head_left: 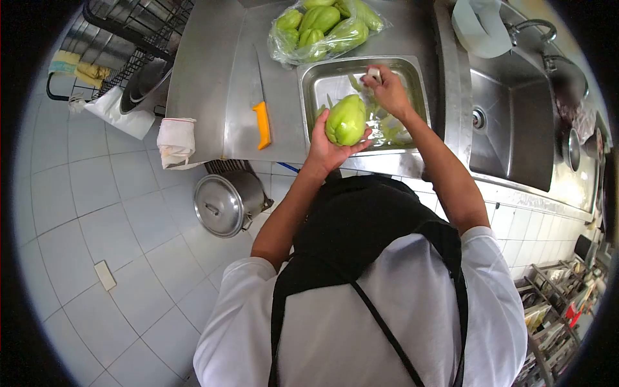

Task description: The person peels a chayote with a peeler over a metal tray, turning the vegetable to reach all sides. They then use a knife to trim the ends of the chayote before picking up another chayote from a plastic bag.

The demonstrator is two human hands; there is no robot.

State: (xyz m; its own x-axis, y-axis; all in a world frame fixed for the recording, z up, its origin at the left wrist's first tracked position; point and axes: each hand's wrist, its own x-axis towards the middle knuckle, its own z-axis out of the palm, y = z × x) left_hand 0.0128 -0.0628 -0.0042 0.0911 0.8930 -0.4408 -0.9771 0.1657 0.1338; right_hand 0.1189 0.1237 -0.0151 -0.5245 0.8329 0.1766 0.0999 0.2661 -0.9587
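Note:
My left hand [329, 149] cups a pale green chayote [346, 120] from below, over the near part of a steel pan [412, 67]. The chayote's skin looks wet and shiny. In the upper right of the pan, my right hand [391, 92] is closed around a small white-handled tool [374, 74] that looks like a peeler; its blade is hidden. The tool is apart from the chayote. Thin green peel strips [391, 129] lie in the pan's bottom.
A clear plastic bag of chayotes [320, 29] lies behind the pan. Left of it rests a knife with an orange handle [262, 125]. A folded cloth [176, 140] hangs at the counter corner. A sink [509, 122] is to the right; a lidded pot [222, 203] stands below.

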